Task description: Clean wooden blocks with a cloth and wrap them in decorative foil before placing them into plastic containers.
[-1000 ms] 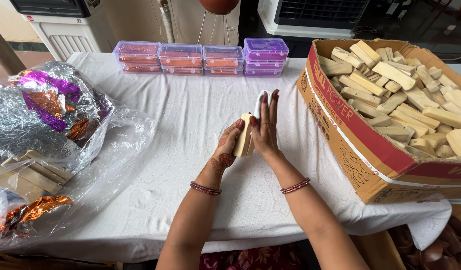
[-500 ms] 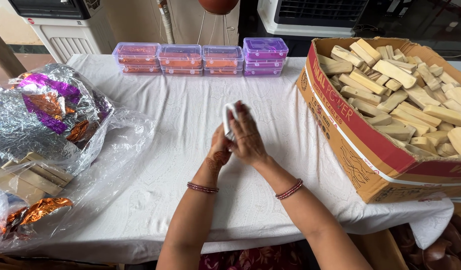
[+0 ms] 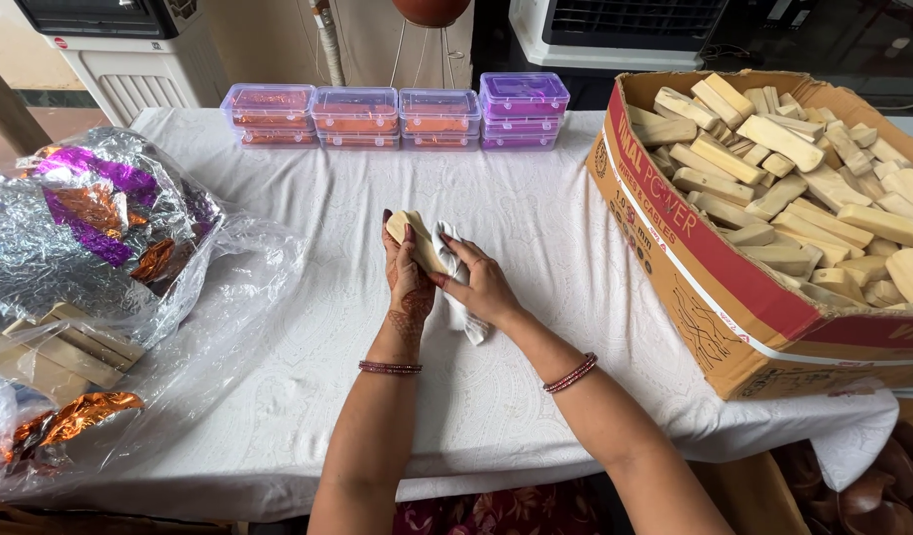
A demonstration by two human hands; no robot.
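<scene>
Here, in the one head view, a worktop [image 3: 308, 396] under a white patterned cloth [image 3: 536, 218] fills most of the scene. Behind it stand two white appliances with slatted fronts, one at the far left [image 3: 129, 59] and one at the far right [image 3: 615, 25], with a pale wall between them.

Along the worktop's far edge sit four stacks of clear plastic boxes [image 3: 397, 114]: three stacks with pinkish lids and orange contents, and one with purple lids at the right end. How many boxes each stack holds is hard to tell.

At the right, one open carton [image 3: 714, 287], brown with a red band, overhangs the worktop's edge and is heaped with pale wooden blocks [image 3: 813, 188], too many to count. At the left, a clear plastic bag [image 3: 218, 327] spreads over the cloth, with crumpled foil [image 3: 90, 228] in silver, purple and copper on it, and a few more pale blocks [image 3: 70, 347] lie under the plastic.

Near the middle, two bare arms reach in, each with one beaded bangle at the wrist. The left hand [image 3: 409, 282] stands upright, its grip closed around one block [image 3: 417, 243], whose top shows above the fingers. The right hand [image 3: 486, 287] presses a white rag [image 3: 456, 287] against that block, its grip pinching the rag. The block is held just above the cloth, well apart from the carton.
</scene>
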